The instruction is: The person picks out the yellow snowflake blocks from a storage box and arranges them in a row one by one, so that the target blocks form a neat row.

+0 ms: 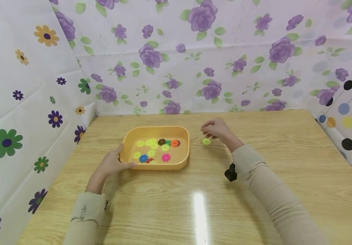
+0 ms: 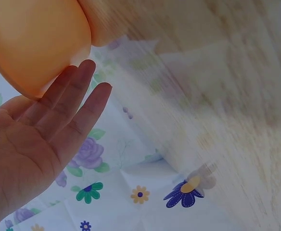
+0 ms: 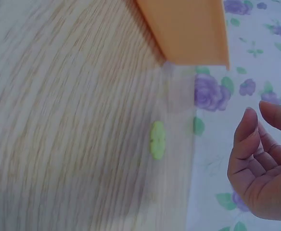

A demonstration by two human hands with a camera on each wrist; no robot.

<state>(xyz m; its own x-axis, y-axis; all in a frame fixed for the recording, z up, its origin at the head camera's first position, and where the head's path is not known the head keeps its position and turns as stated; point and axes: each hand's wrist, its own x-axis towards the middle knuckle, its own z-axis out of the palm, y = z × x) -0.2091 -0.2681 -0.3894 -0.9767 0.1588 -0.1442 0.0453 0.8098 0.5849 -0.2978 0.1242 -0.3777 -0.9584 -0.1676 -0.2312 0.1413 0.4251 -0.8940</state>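
An orange plastic basin (image 1: pixel 154 166) with rounded corners sits on the table, holding several flower-shaped discs (image 1: pixel 166 157) in yellow-green, blue, red, pink and other colours. My left hand (image 1: pixel 110 165) grips the basin's left end, thumb along the front rim and fingers against the outer wall; the left wrist view shows those fingers (image 2: pixel 63 103) touching its outside. To the right of the basin, my right hand (image 1: pixel 217 130) hovers above a single yellow-green flower disc (image 1: pixel 206 141) lying on the tabletop. A gap separates thumb and forefinger in the right wrist view, and nothing is held.
The wood-grain table (image 1: pixel 163 204) meets a wall covering with purple flowers (image 1: pixel 151 56) at its back edge. Floral sheeting (image 1: pixel 5 143) stands on the left, a dotted covering (image 1: pixel 347 122) on the right. A black device (image 1: pixel 231 173) is beside the right cuff.
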